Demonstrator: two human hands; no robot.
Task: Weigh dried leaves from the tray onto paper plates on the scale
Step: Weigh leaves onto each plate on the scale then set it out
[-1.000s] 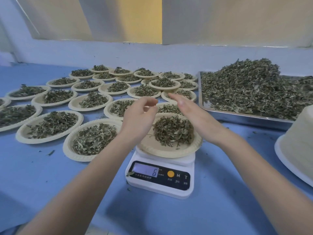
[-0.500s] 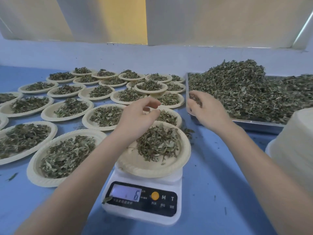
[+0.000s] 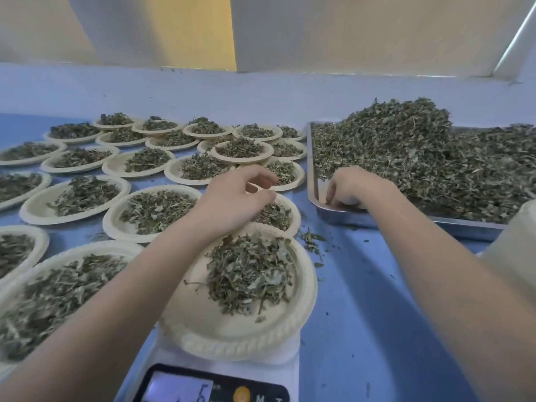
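Note:
A paper plate (image 3: 203, 329) with a small pile of dried leaves (image 3: 252, 274) sits on the white scale (image 3: 285, 369), whose lit display (image 3: 179, 390) is cut off by the frame's lower edge. My left hand (image 3: 237, 198) hovers over the plate's far rim with its fingers loosely curled; I see nothing plainly held in it. At the right stands the metal tray (image 3: 464, 230), heaped with dried leaves (image 3: 420, 146). My right hand (image 3: 356, 187) is in the tray's near left corner, fingers curled down around a pinch of leaves.
Several filled paper plates (image 3: 156, 210) cover the blue table (image 3: 356, 314) to the left and behind the scale. A stack of empty plates (image 3: 513, 242) stands at the right edge. Loose leaf bits (image 3: 311, 242) lie between scale and tray. A wall closes the back.
My right hand left the plate on the scale and moved right into the tray's corner, where it now curls into the leaves. My head came closer and lower. The left hand stayed over the plate.

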